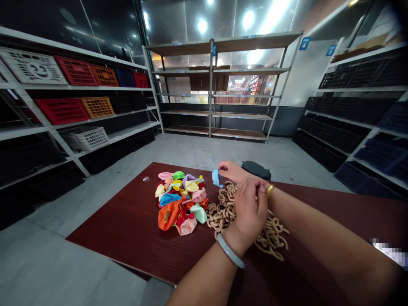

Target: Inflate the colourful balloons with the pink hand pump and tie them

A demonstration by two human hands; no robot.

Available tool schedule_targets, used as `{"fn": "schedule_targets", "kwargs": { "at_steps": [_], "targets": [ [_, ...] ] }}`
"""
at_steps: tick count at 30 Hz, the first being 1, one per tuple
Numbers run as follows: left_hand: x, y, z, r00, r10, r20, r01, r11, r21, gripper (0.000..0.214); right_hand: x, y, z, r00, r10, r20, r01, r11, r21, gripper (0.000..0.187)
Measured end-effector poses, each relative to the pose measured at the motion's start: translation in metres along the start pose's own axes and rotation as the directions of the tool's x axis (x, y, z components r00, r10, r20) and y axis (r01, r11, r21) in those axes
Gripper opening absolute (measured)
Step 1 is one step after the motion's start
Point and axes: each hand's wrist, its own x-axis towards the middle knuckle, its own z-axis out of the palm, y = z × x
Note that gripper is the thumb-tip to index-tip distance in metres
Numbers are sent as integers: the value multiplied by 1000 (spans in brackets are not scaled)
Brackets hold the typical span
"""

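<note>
Right hand (234,171) pinches 1 blue piece (216,178) by the far edge of the tan loop heap (223,212). Left hand (249,206) over heap, fingers together (contents hidden, can't tell). Coloured pile (183,199) left of heap. Judgement: 1 piece in hand, rest loose.

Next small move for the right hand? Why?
I'd probably shift the right hand left and lay the blue piece on the colourful pile. It seems pinched at the fingertips, looks limp like the pieces in that pile, and the pile lies close by; the tan loops look different.
</note>
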Motion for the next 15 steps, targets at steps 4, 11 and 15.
{"fn": "schedule_targets", "kwargs": {
  "at_steps": [4, 11, 15],
  "targets": [
    [2, -7, -2, 982, 39, -184, -25, 996, 80, 19, 23, -21, -16, 976, -123, 179, 150, 978, -145, 10],
    [21, -51, 5, 863, -394, -315, 298, 902, -312, 60, -3, -42, -68, 928, -285, 239, 362, 836, -413, 8],
    [21, -59, 13, 847, -529, 51, 470, 700, -538, 52, -17, -53, -83, 888, -278, 366, 436, 761, -479, 3]
  ]
}}
